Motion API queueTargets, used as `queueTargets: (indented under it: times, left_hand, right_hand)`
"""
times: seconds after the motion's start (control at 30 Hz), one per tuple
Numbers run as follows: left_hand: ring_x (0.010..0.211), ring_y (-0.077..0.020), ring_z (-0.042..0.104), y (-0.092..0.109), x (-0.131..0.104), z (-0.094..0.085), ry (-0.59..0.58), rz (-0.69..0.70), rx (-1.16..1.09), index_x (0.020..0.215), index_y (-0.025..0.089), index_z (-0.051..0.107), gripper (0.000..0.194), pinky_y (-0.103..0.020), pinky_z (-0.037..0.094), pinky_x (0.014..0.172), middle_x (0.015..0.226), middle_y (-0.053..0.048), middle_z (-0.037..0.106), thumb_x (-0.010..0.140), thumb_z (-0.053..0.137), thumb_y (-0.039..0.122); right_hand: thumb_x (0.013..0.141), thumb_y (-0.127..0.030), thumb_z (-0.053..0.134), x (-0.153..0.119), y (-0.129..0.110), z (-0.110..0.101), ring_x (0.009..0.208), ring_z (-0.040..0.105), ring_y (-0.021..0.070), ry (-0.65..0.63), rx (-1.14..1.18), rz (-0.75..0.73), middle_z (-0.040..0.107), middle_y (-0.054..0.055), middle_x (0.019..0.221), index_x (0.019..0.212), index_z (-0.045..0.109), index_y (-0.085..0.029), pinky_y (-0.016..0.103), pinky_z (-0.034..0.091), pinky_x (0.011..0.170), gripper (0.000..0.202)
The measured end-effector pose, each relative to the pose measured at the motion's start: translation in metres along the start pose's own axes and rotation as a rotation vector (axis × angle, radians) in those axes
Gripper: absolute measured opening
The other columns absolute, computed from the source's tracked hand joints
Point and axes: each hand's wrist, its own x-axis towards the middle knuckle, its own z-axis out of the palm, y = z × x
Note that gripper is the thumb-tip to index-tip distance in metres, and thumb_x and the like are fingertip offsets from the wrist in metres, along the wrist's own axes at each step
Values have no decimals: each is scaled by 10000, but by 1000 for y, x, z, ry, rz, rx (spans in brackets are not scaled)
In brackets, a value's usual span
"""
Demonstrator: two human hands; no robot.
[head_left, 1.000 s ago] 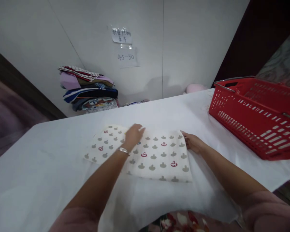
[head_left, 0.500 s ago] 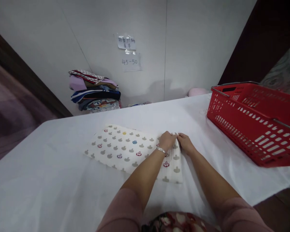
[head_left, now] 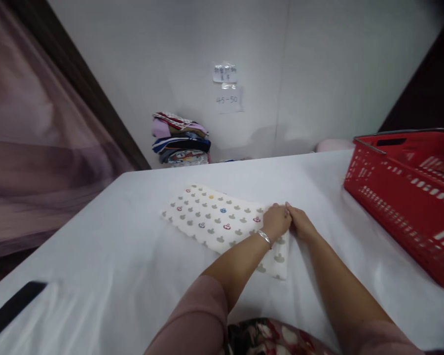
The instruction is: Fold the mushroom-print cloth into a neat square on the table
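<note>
A white cloth [head_left: 207,213] printed with grey, red, blue and yellow mushrooms lies folded into a long piece on the white-covered table [head_left: 126,266]. My left hand [head_left: 276,220], a silver bracelet at its wrist, is closed at the cloth's right end, near the far corner. Right beside it, my right hand [head_left: 299,221] pinches the same edge from the outer side. Both sets of fingertips meet there, and the cloth between them is mostly hidden. The long left part of the cloth lies flat, untouched.
On the right of the table stands a red plastic basket [head_left: 399,192] with a metal handle. Folded fabrics [head_left: 181,143] are stacked beyond the far edge, below paper signs [head_left: 228,100] on the wall. A pink curtain [head_left: 48,128] hangs at left; a black strip [head_left: 13,310] lies at lower left.
The view has turned left, so everything sits further right and the black strip has come into sight. Both hands stay at the cloth's right edge, now slightly closer together.
</note>
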Motion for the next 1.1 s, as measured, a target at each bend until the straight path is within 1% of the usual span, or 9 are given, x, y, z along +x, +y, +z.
queueTargets:
  times: [0.2,0.37,0.5,0.67,0.77,0.87,0.93,1.0,1.1]
  left_hand:
    - [1045,-266,494,9,-36,8,35,115,79,1166,106,516,437,-394,424,901,1133,-131,554,787,529,323]
    - [1205,-266,400,6,-93,12,67,249,65,1235,129,438,524,-410,345,1006,1330,-127,445,811,515,427]
    - [1309,-253,311,-9,-139,8,70,330,76,1340,174,335,637,-421,250,1080,1438,-104,351,843,448,555]
    - [1354,-237,260,-49,-177,-8,31,406,139,1384,183,302,701,-434,141,1129,1451,-95,355,844,419,615]
    - [1359,-239,252,-73,-186,-19,47,355,179,1375,175,328,665,-437,117,1135,1446,-100,365,857,433,578]
    - [1336,-233,296,-88,-187,-26,91,271,204,1352,187,367,580,-440,107,1135,1404,-91,425,877,447,510]
    - [1315,-223,329,-94,-184,-27,117,246,210,1337,195,387,534,-433,114,1132,1379,-82,457,887,445,478]
    - [1299,-215,348,-98,-179,-26,138,250,218,1320,193,406,497,-425,126,1127,1362,-74,477,898,438,454]
    - [1240,-197,413,-100,-170,-20,145,261,239,1248,196,477,391,-390,208,1092,1293,-51,542,926,397,404]
  right_hand:
    - [610,-426,706,11,10,-8,521,536,145,10,-110,-10,587,-13,542,692,579,-188,252,421,502,282]
    - [621,-440,664,15,14,-13,432,468,118,110,-293,-30,543,-25,490,681,596,-165,238,353,407,289]
    - [633,-426,644,18,13,-19,441,482,125,173,-469,-69,560,-2,504,696,625,-147,239,369,408,286]
    - [632,-414,657,23,12,-24,497,556,169,246,-513,2,628,47,607,805,656,-140,275,461,469,324]
    - [637,-443,679,18,6,-21,530,583,185,216,-447,82,667,107,785,1075,625,-109,304,505,495,553]
    - [625,-472,721,3,-6,-13,590,610,192,152,-426,134,618,190,1086,1403,355,-144,320,532,518,921]
    - [617,-475,742,-7,-12,-8,629,621,199,93,-471,153,548,206,1221,1474,178,-200,319,534,524,1062]
    - [635,-457,736,-13,-14,-5,673,633,213,24,-512,149,497,196,1300,1485,100,-239,314,531,535,1083]
    - [689,-407,690,-10,-10,-8,784,650,240,-3,-570,71,495,189,1319,1479,153,-217,288,521,591,973]
